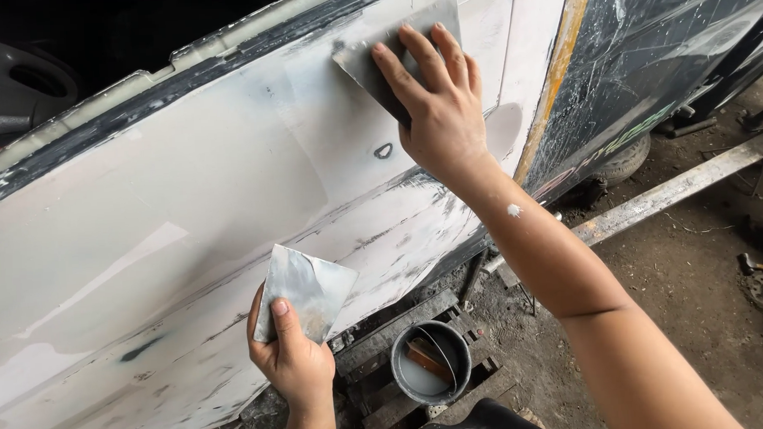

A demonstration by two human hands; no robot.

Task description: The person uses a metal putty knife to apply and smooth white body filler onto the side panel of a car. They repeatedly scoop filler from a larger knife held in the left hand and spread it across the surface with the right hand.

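While the right hand (435, 111) lies flat against the upper part of the car body panel (170, 213), its fingers (418, 57) are spread slightly apart and pressed on a thin grey spreader sheet (368, 58), which sits against the panel just below the dark upper edge trim (224, 63). Most of the panel is coated in pale, whitish filler, with darker scuffed streaks running across its lower half and a small dark loop mark (383, 150) just left of the right wrist. Lower down, the left hand (292, 353) holds a second sheet, a square metal plate (306, 291) smeared with grey filler; the thumb lies across its near face and the other fingers are closed behind it, so the plate is clamped at its lower left corner and stands clear of the panel's lower edge. A white spot of filler (514, 210) marks the right forearm. To the right of the filled area, a yellow-orange stripe (554, 81) separates it from a dark, scratched section (663, 52) of the bodywork. On the ground below, a round grey bucket (431, 362) containing pale liquid and a brownish block stands on a wooden pallet (394, 341). A long metal bar (676, 189) lies on the dirt floor (688, 271) toward the right edge.
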